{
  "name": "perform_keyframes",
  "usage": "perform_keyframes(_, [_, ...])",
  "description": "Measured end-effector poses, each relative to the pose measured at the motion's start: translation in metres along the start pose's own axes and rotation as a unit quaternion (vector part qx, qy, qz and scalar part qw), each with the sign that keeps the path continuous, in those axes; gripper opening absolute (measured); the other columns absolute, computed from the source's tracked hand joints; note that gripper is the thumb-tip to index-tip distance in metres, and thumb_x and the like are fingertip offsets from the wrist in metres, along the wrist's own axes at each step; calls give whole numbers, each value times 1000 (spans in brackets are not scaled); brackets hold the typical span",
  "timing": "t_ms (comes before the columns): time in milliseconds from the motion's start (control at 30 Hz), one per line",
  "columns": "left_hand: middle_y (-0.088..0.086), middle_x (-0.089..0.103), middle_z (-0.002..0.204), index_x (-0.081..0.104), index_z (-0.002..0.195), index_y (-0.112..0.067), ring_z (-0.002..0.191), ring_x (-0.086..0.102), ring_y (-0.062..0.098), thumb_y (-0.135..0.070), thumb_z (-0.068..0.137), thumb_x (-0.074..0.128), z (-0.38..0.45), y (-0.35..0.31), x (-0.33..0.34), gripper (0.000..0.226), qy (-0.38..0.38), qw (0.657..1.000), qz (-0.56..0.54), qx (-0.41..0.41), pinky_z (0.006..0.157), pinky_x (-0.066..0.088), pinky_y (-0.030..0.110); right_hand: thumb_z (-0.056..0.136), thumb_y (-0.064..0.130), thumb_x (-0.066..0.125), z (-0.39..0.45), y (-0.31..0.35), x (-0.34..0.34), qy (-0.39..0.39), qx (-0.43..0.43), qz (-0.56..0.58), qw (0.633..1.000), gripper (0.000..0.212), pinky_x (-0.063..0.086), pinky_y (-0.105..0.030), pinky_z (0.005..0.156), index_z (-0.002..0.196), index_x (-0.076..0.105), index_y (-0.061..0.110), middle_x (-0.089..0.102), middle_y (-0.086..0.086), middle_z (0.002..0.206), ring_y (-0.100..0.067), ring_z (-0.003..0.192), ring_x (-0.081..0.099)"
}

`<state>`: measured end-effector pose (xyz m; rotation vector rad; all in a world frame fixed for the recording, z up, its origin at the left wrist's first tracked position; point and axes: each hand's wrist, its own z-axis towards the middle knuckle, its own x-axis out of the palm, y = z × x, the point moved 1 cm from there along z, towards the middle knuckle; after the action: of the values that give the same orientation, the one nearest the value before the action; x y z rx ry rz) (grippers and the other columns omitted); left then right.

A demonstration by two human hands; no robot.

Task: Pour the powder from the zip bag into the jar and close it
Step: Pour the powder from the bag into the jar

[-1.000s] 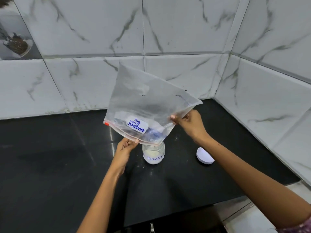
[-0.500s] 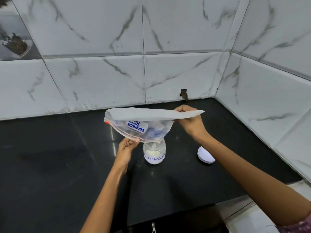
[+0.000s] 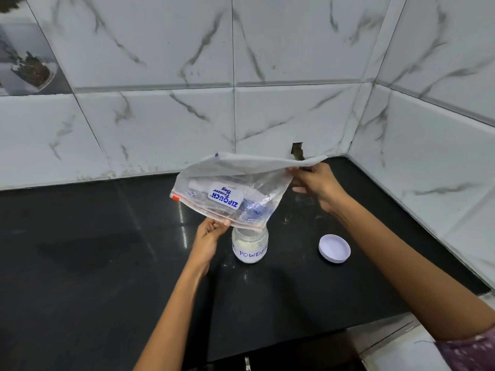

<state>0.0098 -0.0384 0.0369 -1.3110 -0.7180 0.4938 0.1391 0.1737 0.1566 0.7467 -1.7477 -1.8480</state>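
On black counter [image 3: 80,263], marble-tiled corner wall [image 3: 294,49] behind jar [image 3: 250,246].

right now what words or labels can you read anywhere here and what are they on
"ZIPOUCH Freezer Bag": white label on the zip bag, upside down from this view.
"POWDER": handwritten on the jar; the last letter is partly out of sight.
Small blue print lower on the bag: too small to read.
The lid: no text.
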Motion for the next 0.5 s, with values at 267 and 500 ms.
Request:
perform_keyframes(267, [-5, 74, 102, 65, 103, -16, 103, 66, 8, -9, 92, 59, 1, 0, 3, 14, -37, 999, 6, -3, 89, 47, 22, 92, 19, 60, 7, 12, -1, -42, -9, -38, 998, 10, 54, -19, 52, 86, 63, 12, 70, -7, 89, -8, 62, 68])
perform_keyframes(500, [-2, 66, 119, 57, 116, -21, 117, 58, 13, -20, 95, 56, -2, -1, 4, 21, -58, 997, 48, 7, 107, 41, 39, 79, 14, 75, -14, 13, 12, 103, -56, -118, 986, 39, 59, -33, 69, 115, 61, 8, 71, -9, 108, -19, 96, 69])
